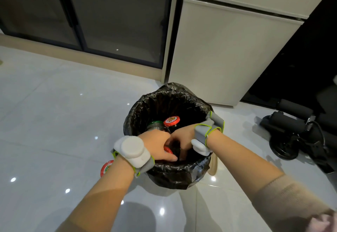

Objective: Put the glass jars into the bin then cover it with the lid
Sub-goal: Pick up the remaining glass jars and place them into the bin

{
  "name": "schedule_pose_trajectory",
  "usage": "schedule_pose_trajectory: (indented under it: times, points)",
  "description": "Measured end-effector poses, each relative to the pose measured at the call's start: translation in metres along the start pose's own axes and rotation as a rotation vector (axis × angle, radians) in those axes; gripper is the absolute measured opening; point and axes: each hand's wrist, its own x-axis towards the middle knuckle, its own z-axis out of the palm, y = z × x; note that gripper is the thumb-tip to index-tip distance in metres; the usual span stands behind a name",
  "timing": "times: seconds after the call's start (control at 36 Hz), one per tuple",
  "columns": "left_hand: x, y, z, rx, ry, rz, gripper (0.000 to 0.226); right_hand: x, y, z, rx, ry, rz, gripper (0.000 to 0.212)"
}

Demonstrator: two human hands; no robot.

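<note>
The bin (175, 175) is standing on the glossy white floor (54, 115) just in front of a pale fridge (224, 53), and it is wearing a crinkled black bag (145, 107) folded over its rim. Inside, toward the far side, two jars are showing: one with a red lid (171, 121) bearing a printed label, and beside it one with a green lid (155, 123) over clear glass. A third jar with a red lid (168, 149) is sitting lower in the bin, mostly hidden between the two hands. Another red-lidded jar (106, 167) is lying outside the bin on the floor, peeking out from behind the left wrist. The left hand (158, 143) is reaching down over the near rim with its fingers curled inward and the thumb stretching toward the middle; the right hand (182, 138) is coming in from the other side, fingers bent downward into the bin, the two hands nearly touching. Both are closing around the low jar (whether either has a firm grip on it is not clear, since the fingertips are buried in shadow). Each wrist is carrying a grey strap with a white device. Dark exercise gear (291, 131) is lying on the floor to the right.
</note>
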Motion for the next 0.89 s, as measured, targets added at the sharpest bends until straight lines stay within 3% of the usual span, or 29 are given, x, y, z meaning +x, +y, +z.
schedule_pose_trajectory:
  times: [0.25, 0.36, 0.5, 0.67, 0.75, 0.89]
  points:
    - [-0.053, -0.005, -0.059, -0.359, 0.432, 0.059, 0.013, -0.044, -0.022, -0.029, 0.078, 0.266, -0.126, 0.059]
    - [-0.072, -0.016, -0.070, -0.473, 0.666, 0.066, 0.006, -0.065, -0.049, -0.042, 0.147, 0.478, -0.203, 0.054]
    - [-0.093, -0.042, -0.073, -0.652, 0.839, 0.001, 0.006, -0.076, -0.096, -0.043, 0.381, 0.805, -0.360, 0.038]
    - [-0.106, -0.091, -0.054, -0.691, 0.808, -0.159, 0.009, -0.065, -0.145, -0.007, 0.485, 0.962, -0.441, 0.034]
    - [-0.117, -0.125, -0.037, -0.594, 0.761, -0.259, 0.009, -0.047, -0.163, 0.034, 0.642, 0.896, -0.462, 0.028]
    - [-0.140, -0.170, -0.012, -0.605, 0.755, -0.395, 0.024, 0.014, -0.167, 0.117, 0.790, 0.750, -0.221, 0.022]
